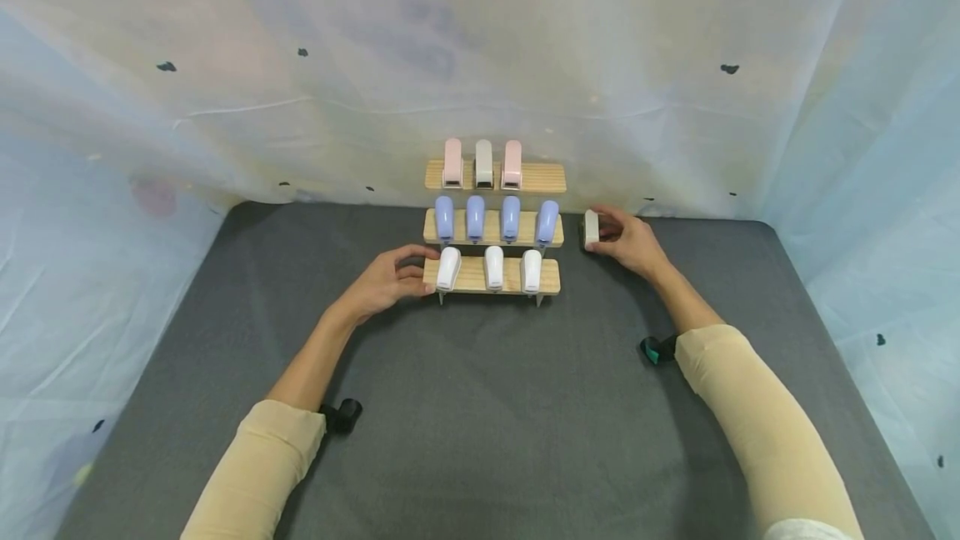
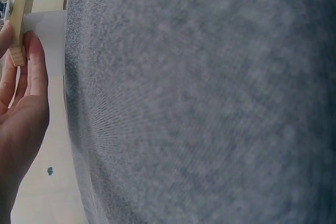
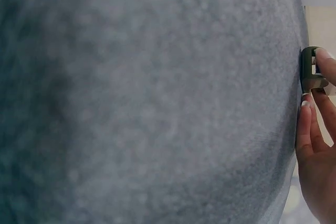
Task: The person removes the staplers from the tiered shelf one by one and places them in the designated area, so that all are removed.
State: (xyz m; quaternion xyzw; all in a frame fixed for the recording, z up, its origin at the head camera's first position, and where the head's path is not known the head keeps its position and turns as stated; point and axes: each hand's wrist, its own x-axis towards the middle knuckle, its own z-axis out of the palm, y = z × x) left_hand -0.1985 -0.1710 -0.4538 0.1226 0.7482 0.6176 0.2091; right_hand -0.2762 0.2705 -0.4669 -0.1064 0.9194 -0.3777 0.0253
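Sleeves [image 1: 251,461] well apart — left hand [image 1: 381,284] grips shelf [image 1: 471,276] edge.

Dk grey tabletop [image 1: 480,415], pale hangings [image 1: 600,32] at back & both sides w/ sm. dk spots [image 1: 730,69].

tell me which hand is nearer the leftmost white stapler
Left. The left hand grips the left end of the front shelf, beside that stapler; the right hand, well to its right, holds a small object.

on oblong pale-wood boards [image 1: 471,273], front: three white rounded staplers [image 1: 493,267] | middle: four periwinkle rounded staplers [image 1: 475,217] | rear: grey oblong stapler [image 1: 483,163] between two pink oblong staplers [image 1: 453,161] | right of middle board: beige blocky stapler [image 1: 591,229]
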